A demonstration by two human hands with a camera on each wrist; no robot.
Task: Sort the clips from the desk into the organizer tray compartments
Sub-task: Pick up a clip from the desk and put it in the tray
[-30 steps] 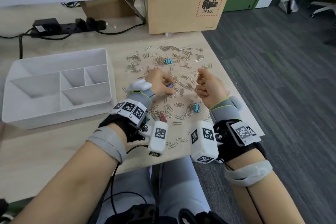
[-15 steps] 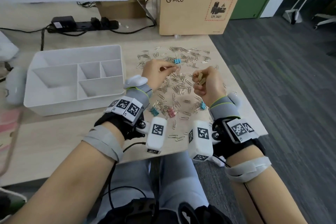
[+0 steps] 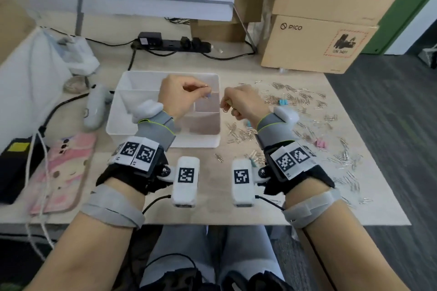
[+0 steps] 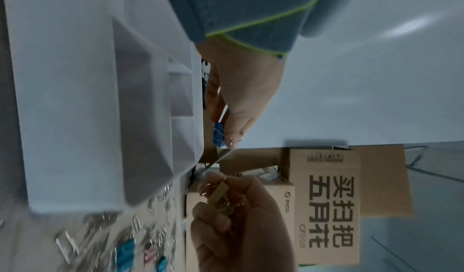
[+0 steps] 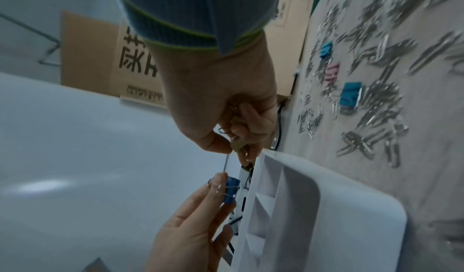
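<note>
The white organizer tray (image 3: 196,142) stands mid-desk with several compartments. My left hand (image 3: 205,92) hovers over its right-hand compartments and pinches a blue binder clip (image 3: 207,95), also plain in the left wrist view (image 4: 219,135) and the right wrist view (image 5: 231,190). My right hand (image 3: 225,106) sits at the tray's right rim, fingers curled round a tan binder clip (image 4: 219,194) and some wire clips (image 3: 224,109). Silver paper clips (image 3: 295,93) lie scattered on the desk to the right, with a teal binder clip (image 3: 283,102) and a pink one (image 3: 320,143) among them.
Cardboard boxes (image 3: 314,47) stand at the back right, with a power strip (image 3: 170,43) and cables behind the tray. A white controller (image 3: 94,108), a pink pouch (image 3: 63,168) and a black device (image 3: 14,168) lie to the left. The desk ends just right of the clips.
Both hands have moved left from the clip pile to the tray, carrying their clips. The left hand now hangs over the tray and the right reaches its right rim.
</note>
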